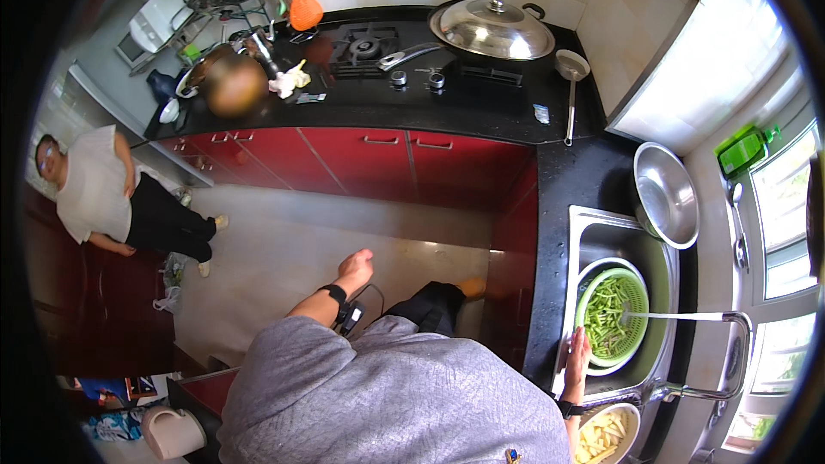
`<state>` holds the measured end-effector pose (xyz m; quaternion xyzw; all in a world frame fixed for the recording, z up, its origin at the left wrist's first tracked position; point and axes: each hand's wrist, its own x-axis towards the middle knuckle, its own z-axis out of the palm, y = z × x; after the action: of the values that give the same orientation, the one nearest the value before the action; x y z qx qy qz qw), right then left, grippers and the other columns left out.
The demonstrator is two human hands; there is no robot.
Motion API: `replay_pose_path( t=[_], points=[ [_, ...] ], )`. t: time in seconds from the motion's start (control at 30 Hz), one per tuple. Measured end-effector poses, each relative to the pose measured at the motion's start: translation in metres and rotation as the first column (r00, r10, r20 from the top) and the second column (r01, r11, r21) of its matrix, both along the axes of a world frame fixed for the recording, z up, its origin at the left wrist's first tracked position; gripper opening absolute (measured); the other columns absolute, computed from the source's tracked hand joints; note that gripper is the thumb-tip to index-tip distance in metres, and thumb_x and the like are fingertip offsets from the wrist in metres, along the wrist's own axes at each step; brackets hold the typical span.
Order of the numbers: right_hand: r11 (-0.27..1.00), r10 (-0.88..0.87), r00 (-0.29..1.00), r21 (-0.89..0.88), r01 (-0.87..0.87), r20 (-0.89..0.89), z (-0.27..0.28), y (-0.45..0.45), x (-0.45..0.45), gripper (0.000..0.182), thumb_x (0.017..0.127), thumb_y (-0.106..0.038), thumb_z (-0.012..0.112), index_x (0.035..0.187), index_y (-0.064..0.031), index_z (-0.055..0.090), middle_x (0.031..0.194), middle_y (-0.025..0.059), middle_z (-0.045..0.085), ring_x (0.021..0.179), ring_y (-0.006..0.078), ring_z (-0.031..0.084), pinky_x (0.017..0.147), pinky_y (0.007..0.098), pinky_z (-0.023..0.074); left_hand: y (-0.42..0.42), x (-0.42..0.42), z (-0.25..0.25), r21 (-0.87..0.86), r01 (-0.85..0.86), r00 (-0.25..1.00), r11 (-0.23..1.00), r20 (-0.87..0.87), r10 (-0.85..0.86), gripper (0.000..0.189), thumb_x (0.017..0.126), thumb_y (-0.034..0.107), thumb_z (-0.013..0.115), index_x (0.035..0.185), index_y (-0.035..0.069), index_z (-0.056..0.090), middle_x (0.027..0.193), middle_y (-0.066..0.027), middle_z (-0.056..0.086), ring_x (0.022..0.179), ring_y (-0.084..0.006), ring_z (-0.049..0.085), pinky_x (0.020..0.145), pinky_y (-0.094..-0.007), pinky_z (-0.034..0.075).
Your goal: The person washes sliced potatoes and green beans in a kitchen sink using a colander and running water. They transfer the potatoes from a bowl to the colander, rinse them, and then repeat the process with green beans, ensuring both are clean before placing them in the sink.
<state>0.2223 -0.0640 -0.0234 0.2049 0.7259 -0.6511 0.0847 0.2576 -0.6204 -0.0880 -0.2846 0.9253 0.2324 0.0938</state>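
My right hand (577,356) is at the near-left side of a green plastic colander (635,281), against or just beside its rim; I cannot tell whether the fingers grip it. Cut green beans (604,316) lie inside the colander, which sits in a larger light-coloured bowl (596,267) in the steel sink (612,235). From the curved faucet (741,328) a stream of water falls onto the beans. My left hand (355,269) hangs above the floor in front of my body, fingers curled and nothing visible in it.
A basket of peeled, cut pale sticks (604,435) stands beside the sink. Behind it rests a steel basin (667,196). A lidded wok (493,29) and a ladle (572,93) are on the black counter (361,113). Another person (106,193) stands at the left.
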Motion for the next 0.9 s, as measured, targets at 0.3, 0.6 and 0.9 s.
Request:
replay_pose_path(
  t=[0.3, 0.6, 0.9],
  points=[
    [0.847, 0.017, 0.982, 0.525, 0.085, -0.187, -0.02, 0.025, 0.014, 0.062, 0.09, -0.041, 0.049, 0.131, 0.004, 0.038, 0.122, 0.0218, 0.048, 0.112, 0.0297, 0.046, 0.091, 0.0362, 0.0394, -0.128, 0.137, -0.096, -0.064, 0.052, 0.877, 0.997, 0.48, -0.015, 0.027, 0.075, 0.01, 0.051, 0.099, 0.011, 0.064, 0.104, -0.0156, 0.062, 0.102, -0.0341, 0.056, 0.086, -0.0398, 0.046],
    [0.632, -0.149, 0.988, 0.764, 0.126, -0.04, -0.007, 0.033, 0.016, 0.034, 0.081, -0.028, 0.057, 0.094, 0.0016, 0.067, 0.091, 0.019, 0.064, 0.098, 0.0323, 0.057, 0.088, 0.037, 0.0415, -0.167, 0.102, -0.064, 0.164, -0.302, 0.908, 0.939, 0.35, 0.231, 0.027, 0.076, 0.018, 0.061, 0.103, 0.014, 0.064, 0.108, -0.0124, 0.061, 0.1, -0.0283, 0.058, 0.085, -0.0362, 0.047],
    [0.264, -0.145, 0.986, 0.957, 0.119, -0.082, 0.007, -0.049, -0.009, 0.049, 0.09, -0.039, 0.047, 0.116, 0.0018, 0.055, 0.115, 0.0313, 0.051, 0.105, 0.0408, 0.049, 0.09, 0.0446, 0.0386, -0.313, 0.012, -0.039, 0.213, -0.277, 0.96, 0.937, 0.03, 0.277, 0.025, 0.081, 0.018, 0.06, 0.105, 0.011, 0.063, 0.097, -0.0125, 0.065, 0.092, -0.0253, 0.062, 0.08, -0.0336, 0.048]
  ],
)
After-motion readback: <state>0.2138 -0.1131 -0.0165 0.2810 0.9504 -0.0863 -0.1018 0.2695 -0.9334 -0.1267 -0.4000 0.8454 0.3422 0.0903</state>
